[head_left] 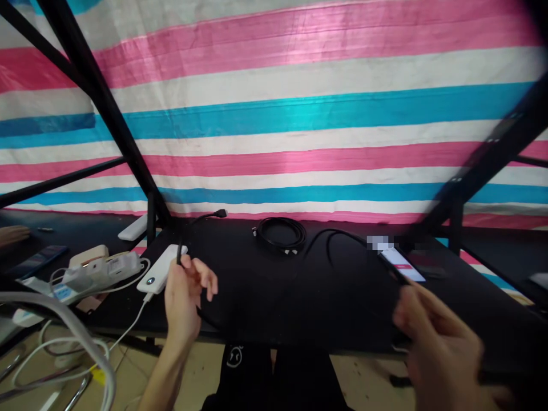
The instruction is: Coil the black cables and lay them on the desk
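My left hand (188, 291) has its thumb and curled fingers around a black cable (197, 219). One end of that cable rises past the thumb to a black plug (220, 213) at the back of the desk, and another stretch leaves below the palm. On the right, my right hand (436, 337), blurred, pinches a black cable (342, 231) that arches back to the left. Whether both hands hold one and the same cable I cannot tell. A coiled black cable (280, 233) lies between them. Behind the right fingers is a phone (402, 264) with a lit screen.
A white power bank (161, 269) with a white lead sits beside my left hand. Further left are a white power strip (103, 273) with chargers, a dark phone (40, 260) and looped white cables. Black frame bars slope up at both sides of the black desk (291, 297), before a striped sheet (299, 114).
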`<state>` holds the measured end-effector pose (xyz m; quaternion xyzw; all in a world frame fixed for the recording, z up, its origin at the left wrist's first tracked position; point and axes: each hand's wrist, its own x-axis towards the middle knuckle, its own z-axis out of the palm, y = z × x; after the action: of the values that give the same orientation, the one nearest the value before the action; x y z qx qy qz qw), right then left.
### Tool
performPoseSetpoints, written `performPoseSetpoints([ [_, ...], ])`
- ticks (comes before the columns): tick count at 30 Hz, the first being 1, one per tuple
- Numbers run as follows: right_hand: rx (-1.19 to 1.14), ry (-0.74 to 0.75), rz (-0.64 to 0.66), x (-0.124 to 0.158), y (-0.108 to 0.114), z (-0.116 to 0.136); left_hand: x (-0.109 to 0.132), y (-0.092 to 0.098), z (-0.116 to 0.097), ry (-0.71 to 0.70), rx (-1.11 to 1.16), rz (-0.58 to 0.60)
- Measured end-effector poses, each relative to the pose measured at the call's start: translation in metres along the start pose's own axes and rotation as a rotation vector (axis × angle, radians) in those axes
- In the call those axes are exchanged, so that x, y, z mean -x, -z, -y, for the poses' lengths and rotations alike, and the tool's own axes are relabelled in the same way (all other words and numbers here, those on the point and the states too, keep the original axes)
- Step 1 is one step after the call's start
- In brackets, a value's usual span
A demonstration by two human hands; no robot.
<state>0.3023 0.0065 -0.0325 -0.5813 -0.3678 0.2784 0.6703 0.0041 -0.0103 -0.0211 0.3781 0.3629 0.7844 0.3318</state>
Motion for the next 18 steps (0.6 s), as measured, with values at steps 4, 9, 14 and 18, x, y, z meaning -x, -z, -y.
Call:
performPoseSetpoints([
  [4, -0.193, 0.005, 0.146, 0.0, -0.021, 0.003, 0.008, -0.023, -0.004, -0.072, 0.011, 0.071],
  [9, -0.272, 0.046, 0.219, 0.005, -0.017, 0.005, 0.022, -0.039, -0.011, -0.106, -0.031, 0.128],
  [14, -0.126, 0.108, 0.555, 0.021, -0.025, 0.013, 0.043, -0.064, -0.003, -0.125, -0.405, 0.437],
  [18, 0.002, 0.191, 0.85, 0.035, -0.037, 0.019, 0.046, -0.084, 0.001, -0.137, -0.626, 0.669],
])
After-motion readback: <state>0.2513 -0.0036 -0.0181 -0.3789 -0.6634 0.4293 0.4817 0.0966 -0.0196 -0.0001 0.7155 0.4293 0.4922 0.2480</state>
